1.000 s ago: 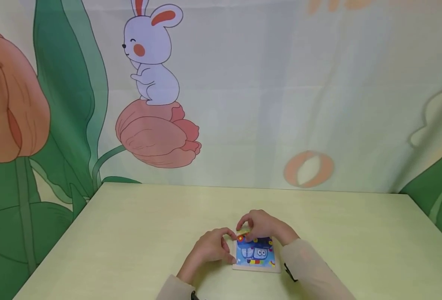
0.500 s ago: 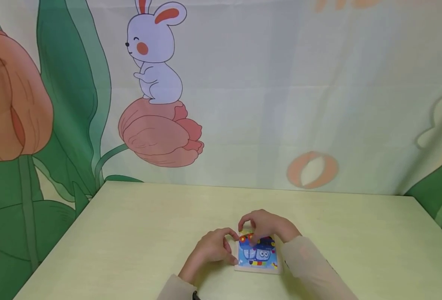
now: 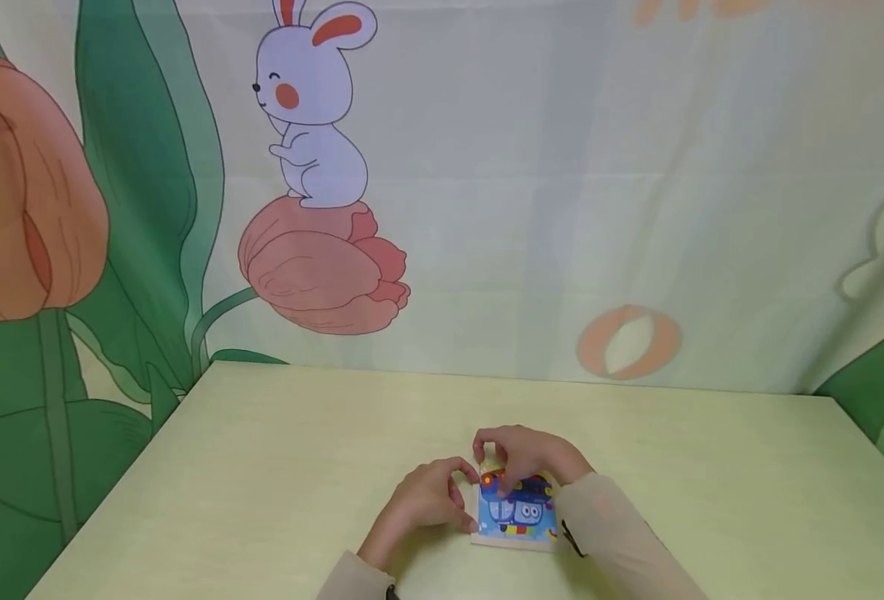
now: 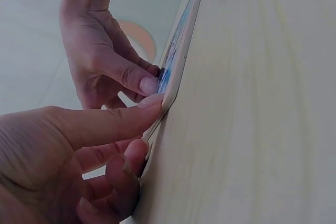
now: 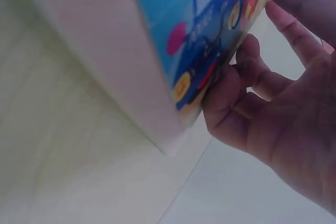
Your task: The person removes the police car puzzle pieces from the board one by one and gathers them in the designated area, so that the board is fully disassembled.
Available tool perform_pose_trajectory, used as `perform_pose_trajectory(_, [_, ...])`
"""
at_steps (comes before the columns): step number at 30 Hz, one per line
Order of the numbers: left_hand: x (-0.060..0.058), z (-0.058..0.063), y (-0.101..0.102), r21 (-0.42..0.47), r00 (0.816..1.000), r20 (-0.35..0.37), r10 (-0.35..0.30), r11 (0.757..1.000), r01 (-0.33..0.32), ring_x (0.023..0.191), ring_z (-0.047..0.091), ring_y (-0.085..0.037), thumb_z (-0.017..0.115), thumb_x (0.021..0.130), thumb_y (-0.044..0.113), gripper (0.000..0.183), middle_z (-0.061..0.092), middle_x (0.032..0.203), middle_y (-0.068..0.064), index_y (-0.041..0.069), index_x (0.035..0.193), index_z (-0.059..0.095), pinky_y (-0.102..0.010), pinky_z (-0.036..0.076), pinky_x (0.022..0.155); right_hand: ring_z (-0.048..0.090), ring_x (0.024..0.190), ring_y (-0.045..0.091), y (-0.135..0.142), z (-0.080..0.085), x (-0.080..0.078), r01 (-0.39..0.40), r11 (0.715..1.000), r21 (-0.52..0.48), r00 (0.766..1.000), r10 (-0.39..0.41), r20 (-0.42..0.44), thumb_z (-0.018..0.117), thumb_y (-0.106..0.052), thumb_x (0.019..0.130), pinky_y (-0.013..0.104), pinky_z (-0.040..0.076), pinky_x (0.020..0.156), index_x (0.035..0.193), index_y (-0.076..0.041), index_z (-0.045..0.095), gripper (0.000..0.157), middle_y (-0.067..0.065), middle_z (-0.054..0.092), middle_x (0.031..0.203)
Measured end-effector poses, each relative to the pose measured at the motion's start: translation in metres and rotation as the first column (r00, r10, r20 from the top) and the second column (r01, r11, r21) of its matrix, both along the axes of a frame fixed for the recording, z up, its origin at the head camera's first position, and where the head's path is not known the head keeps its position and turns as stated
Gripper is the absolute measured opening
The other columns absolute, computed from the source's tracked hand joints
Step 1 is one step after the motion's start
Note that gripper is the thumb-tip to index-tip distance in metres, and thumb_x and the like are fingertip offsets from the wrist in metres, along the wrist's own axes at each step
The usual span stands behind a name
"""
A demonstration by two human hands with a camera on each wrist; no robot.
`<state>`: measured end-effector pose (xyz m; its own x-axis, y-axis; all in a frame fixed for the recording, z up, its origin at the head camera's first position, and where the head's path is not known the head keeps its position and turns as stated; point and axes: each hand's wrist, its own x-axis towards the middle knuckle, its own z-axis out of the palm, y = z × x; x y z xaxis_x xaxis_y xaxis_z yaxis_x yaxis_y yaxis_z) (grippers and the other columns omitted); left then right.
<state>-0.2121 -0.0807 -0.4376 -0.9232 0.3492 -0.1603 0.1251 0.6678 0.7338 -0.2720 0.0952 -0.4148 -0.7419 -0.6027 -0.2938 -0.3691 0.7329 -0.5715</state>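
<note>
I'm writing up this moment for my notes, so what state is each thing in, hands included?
Board: lying on the table, its picture facing up and upside down in the head view.
Left hand: bent, holding the board's left edge.
Right hand: bent, gripping at the board's far edge, thumb over the picture.
Cloth: hanging behind the table, lightly creased.
</note>
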Motion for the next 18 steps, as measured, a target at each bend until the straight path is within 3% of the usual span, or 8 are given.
perform_pose_trajectory(7, [-0.0008, 0.0006, -0.0002, -0.017, 1.0, -0.01, 0.001, 1.0, -0.001, 0.058, 0.049, -0.014, 0.084, 0.061, 0.017, 0.046, 0.055, 0.064, 0.003, 0.015, 0.099, 0.06, -0.029, 0.036, 0.057, 0.05, 0.069, 0.018, 0.0048, -0.0031, 0.0029, -0.024, 0.999, -0.048, 0.997, 0.021, -0.072, 0.079, -0.005, 0.067, 0.032, 0.044, 0.064, 0.097, -0.014, 0.052, 0.041, 0.006, 0.051, 0.081])
perform_pose_trajectory(18, [-0.0013, -0.0005, -0.0006, -0.009, 0.999, -0.027, -0.024, 1.0, 0.024, 0.055, 0.048, -0.012, 0.084, 0.062, 0.018, 0.044, 0.054, 0.063, 0.005, 0.016, 0.1, 0.061, -0.026, 0.035, 0.054, 0.046, 0.073, 0.017, 0.0068, -0.0081, 0.0096, 0.027, 0.998, -0.063, 0.99, -0.036, -0.135, 0.08, -0.006, 0.066, 0.034, 0.042, 0.069, 0.095, -0.006, 0.059, 0.036, 0.003, 0.051, 0.08])
